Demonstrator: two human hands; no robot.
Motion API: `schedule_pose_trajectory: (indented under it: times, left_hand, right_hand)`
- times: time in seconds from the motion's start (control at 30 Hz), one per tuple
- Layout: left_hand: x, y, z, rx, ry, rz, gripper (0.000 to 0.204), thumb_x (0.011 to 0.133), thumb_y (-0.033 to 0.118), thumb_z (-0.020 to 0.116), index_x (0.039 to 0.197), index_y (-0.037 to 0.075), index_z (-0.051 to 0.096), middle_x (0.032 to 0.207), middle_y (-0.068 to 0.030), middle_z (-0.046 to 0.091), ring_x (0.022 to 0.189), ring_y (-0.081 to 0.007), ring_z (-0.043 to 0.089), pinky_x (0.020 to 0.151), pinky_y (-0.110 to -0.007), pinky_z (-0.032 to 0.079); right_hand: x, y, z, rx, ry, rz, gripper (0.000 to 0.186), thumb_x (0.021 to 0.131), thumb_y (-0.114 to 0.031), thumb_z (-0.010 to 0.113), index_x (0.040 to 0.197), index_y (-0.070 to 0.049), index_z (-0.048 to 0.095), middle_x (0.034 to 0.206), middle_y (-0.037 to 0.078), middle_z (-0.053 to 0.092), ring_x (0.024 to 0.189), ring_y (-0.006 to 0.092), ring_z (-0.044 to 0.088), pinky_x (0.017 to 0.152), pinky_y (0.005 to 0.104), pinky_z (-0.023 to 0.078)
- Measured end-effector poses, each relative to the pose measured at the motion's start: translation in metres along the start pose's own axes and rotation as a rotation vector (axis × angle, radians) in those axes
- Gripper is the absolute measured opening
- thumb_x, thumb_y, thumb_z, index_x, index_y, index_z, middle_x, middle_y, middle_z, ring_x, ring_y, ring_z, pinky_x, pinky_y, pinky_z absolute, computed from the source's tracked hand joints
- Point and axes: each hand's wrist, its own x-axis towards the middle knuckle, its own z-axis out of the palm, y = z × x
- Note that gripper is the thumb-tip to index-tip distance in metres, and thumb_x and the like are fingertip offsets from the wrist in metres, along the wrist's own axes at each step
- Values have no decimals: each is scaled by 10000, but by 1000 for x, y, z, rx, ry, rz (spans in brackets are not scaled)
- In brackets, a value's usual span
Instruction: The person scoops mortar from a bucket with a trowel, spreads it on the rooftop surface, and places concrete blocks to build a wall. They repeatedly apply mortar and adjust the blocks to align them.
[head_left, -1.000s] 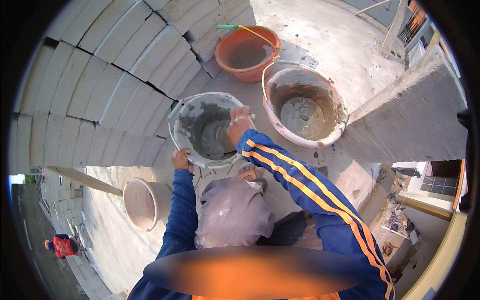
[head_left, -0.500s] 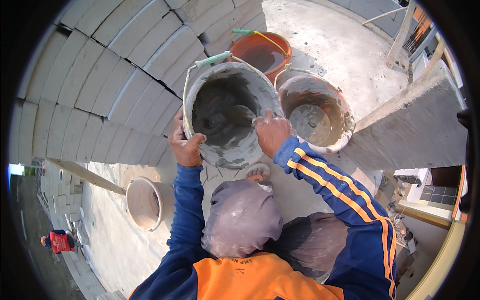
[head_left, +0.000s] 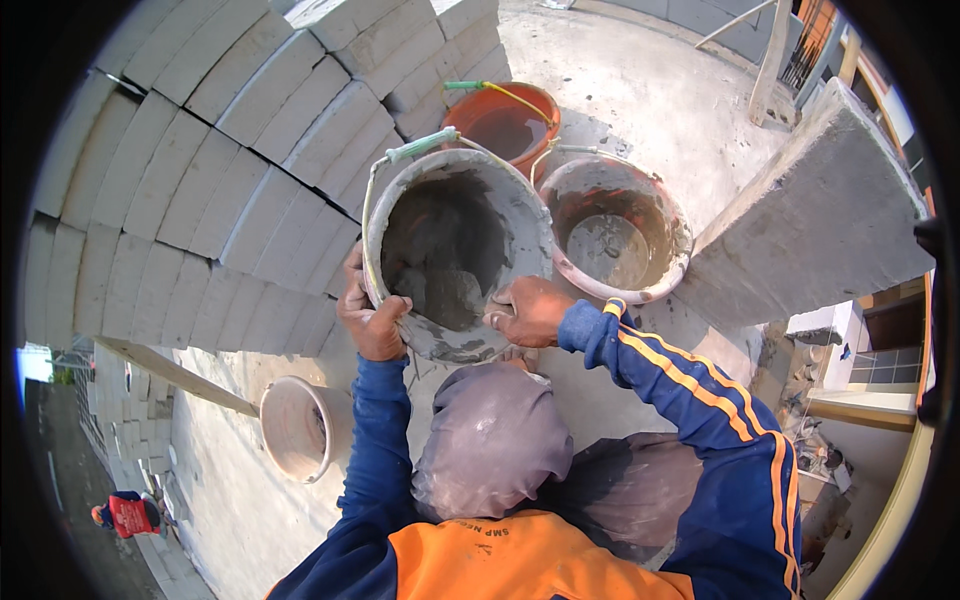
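Stacked pale blocks [head_left: 190, 190] (many) and grey-smeared buckets [head_left: 527, 235] mark a building site.

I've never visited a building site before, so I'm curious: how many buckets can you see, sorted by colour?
Grey bucket: 1
Orange bucket: 1
Smeared pinkish bucket: 1
Pale beige bucket: 1
Total: 4 buckets

Stacked grey blocks [head_left: 190, 185] border a sunlit floor [head_left: 640, 75].
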Motion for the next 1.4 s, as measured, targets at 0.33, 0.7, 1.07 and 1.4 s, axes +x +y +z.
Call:
schedule_pose_trajectory:
  times: [0.33, 0.7, 1.07, 1.4]
  left_hand:
    - [-23, -131, -120, 131, 377, -618, 130, 689, 117, 590, 781, 59, 520, 740, -36, 518, 682, -194, 557, 630, -338, 465]
    - [24, -147, -166, 718, 169, -428, 404, 853, 176, 506, 1233, 42, 475, 754, -101, 663, 727, -218, 626, 771, -350, 474]
    - [126, 41, 216, 187, -1069, 266, 1090, 745, 239, 767, 1567, 27, 83, 1611, -244, 142, 1496, -405, 112, 1196, -498, 165]
    - [72, 102, 437, -112, -1223, 257, 776, 698, 363, 905, 1247, -43, 537, 1132, -139, 640, 1040, -248, 617, 912, -362, 496]
  right_hand:
    - [-121, 50, -70, 360, 309, -324, 456, 905, -291, 633, 1200, 56, 595, 1054, 194, 685, 935, 261, 650, 880, 374, 491]
    - [-366, 97, 23, 908, 837, -93, 467, 864, -163, 614, 1258, 61, 503, 984, 80, 659, 732, 99, 576, 726, 271, 483]
    - [-383, 120, 49, 864, 1468, -44, 414, 832, -144, 579, 1197, 36, 499, 921, 82, 628, 696, 105, 565, 639, 281, 474]
    - [-317, 144, -49, 92, 1934, 141, 415, 798, -74, 623, 1174, 4, 467, 994, 222, 621, 790, 335, 643, 727, 412, 521]
